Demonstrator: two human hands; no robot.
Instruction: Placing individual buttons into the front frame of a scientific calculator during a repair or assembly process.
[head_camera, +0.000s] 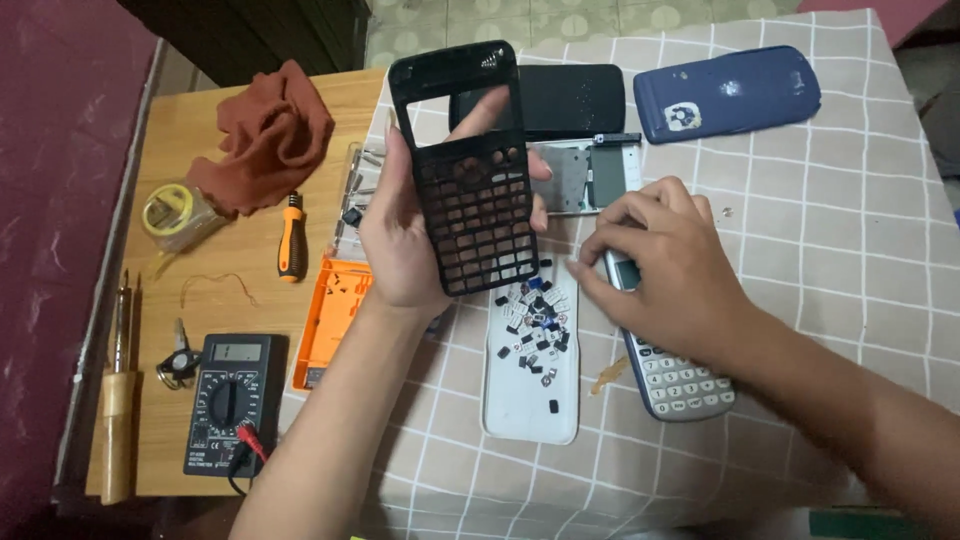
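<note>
Head camera looks down on our two hands over a checked tablecloth (800, 230) and, at far left, a bare wooden board (190, 300). Starting there, we see a soldering iron with a wooden handle (118, 400), a roll of solder (172, 212), a black multimeter (228, 400) with its leads, an orange-handled screwdriver (291, 240) and a crumpled rust-red cloth (268, 135). An orange bit holder (328, 320) lies partly behind our forearm.

Our left hand (400, 235) grips the black calculator front shell (470, 170) upright above the table, thumb on its left edge, fingertips showing through the display window and at its right edge. The key openings are empty. Below it a white back cover (530, 385) lies flat, with a heap of loose key caps (532, 325) on its upper half.

Behind the shell sit a black slide cover (575, 95) and a circuit board with display (590, 175). Our right hand (660, 265) rests palm down, fingers curled, on the upper end of a grey calculator (680, 385); we cannot tell whether the fingertips pinch anything. A blue slide cover (730, 92) lies at the far right.
</note>
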